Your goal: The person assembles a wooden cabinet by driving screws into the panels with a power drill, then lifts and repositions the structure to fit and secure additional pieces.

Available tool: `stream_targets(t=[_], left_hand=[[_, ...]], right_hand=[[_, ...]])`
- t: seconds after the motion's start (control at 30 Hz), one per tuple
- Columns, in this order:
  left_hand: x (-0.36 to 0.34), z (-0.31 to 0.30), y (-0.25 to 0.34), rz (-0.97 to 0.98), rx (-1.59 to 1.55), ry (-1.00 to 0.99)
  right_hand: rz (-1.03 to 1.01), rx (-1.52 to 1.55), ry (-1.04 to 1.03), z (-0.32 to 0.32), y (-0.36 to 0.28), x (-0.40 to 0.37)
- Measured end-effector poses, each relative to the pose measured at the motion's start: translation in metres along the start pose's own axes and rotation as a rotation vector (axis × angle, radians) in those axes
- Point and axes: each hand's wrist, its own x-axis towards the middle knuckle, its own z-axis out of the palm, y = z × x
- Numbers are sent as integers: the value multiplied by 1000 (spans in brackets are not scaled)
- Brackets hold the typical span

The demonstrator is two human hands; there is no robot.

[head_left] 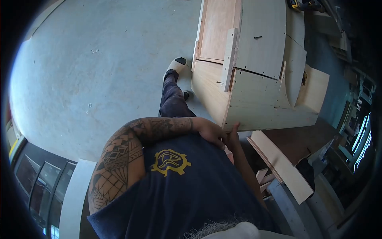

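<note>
My tattooed left arm crosses in front of my dark shirt. My left hand (211, 131) has its fingers bent down near the lower corner of a plywood cabinet (254, 99). Whatever those fingers hold, if anything, is hidden. Meeting it from the other side is my right hand (234, 137), its thumb raised at the cabinet's lower edge. Its other fingers are mostly covered. On the cabinet's face, a narrow wooden strip (229, 59) with holes stands along the edge, and a screw (219, 82) sticks out beside it. Another dark screw (258, 37) lies on the upper panel.
Below the cabinet a long pale board (280, 165) lies at a slant over other wood pieces. A yellow and black power tool (294, 4) is at the top right. My foot (177, 65) stands on the grey floor (95, 71) by the cabinet. A glazed frame (41, 183) is at lower left.
</note>
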Motion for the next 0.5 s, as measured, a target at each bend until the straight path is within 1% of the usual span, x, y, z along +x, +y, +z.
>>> stream_targets(t=[0.03, 0.07, 0.13, 0.17, 0.23, 0.27, 0.33, 0.47, 0.5], left_hand=[[-6, 4, -3, -76, -15, 52], [-9, 10, -7, -69, -18, 65], [-11, 18, -15, -72, -85, 277], [-6, 19, -18, -64, -84, 280], [1, 17, -19, -188, -85, 263], [2, 15, -21, -180, -84, 264], [-2, 12, -20, -175, -124, 263], [-12, 8, -39, -224, -170, 296], [-16, 8, -45, -233, -180, 352]], right_hand=[[40, 4, 48, 13, -9, -11], [41, -12, 49, 15, -7, -10], [10, 18, 125, 16, -3, -6], [7, 12, 130, 14, -2, -5], [-26, -42, 81, 13, -5, -5], [-29, -47, 87, 12, -5, -5], [-26, -126, 195, 19, -9, -10], [-24, -124, 182, 26, -17, -16], [-32, -114, 140, 22, -14, -11]])
